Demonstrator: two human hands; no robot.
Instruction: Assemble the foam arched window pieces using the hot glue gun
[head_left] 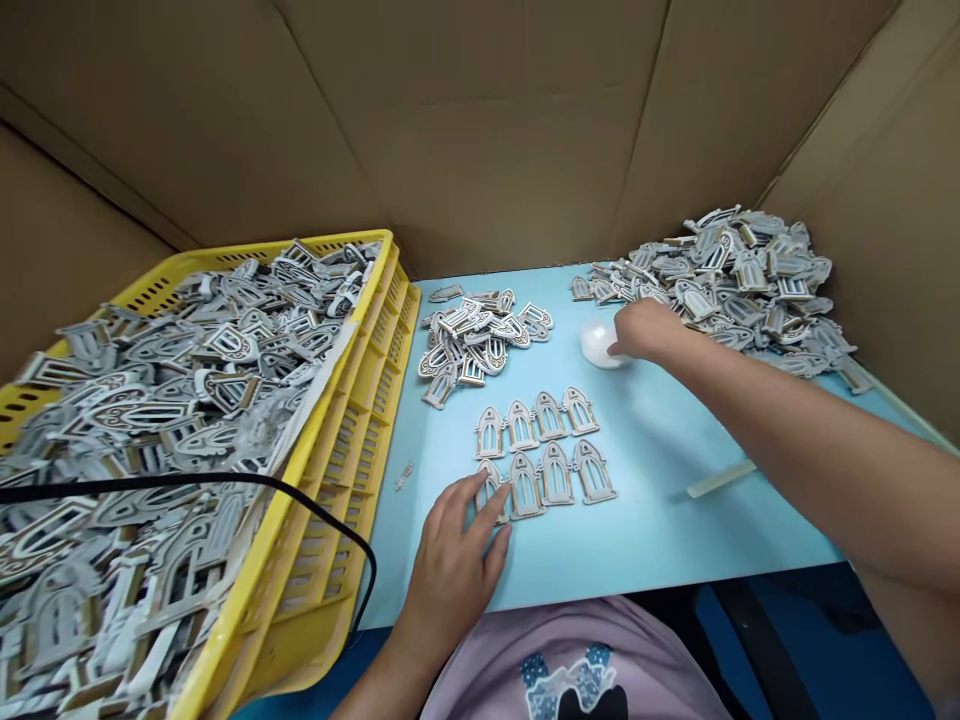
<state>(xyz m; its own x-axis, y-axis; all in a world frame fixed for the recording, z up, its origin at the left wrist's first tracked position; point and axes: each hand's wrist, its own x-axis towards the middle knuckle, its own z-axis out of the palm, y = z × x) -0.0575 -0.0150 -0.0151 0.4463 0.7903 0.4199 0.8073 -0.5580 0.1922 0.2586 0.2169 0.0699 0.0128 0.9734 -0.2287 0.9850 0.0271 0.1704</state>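
Note:
Two rows of small arched window-shaped pieces [558,472] lie face down or flat on the light blue tabletop, in white with brownish-gold edges. My left hand [459,540] rests with its fingers apart, the fingertips touching the leftmost piece [489,482] of the nearer row and partly covering it. Farther off, my right hand [646,328] is closed, fingers curled down at the right rim of a small whitish round dish [598,345]. Whether anything sits between those fingertips is hidden.
A yellow plastic crate [382,400] full of similar pieces stands at left, a black cable [225,478] crossing it. Loose piles lie at back centre [480,340] and back right [739,280]. A pale strip [721,478] lies under my right arm. Cardboard walls [495,150] surround the table.

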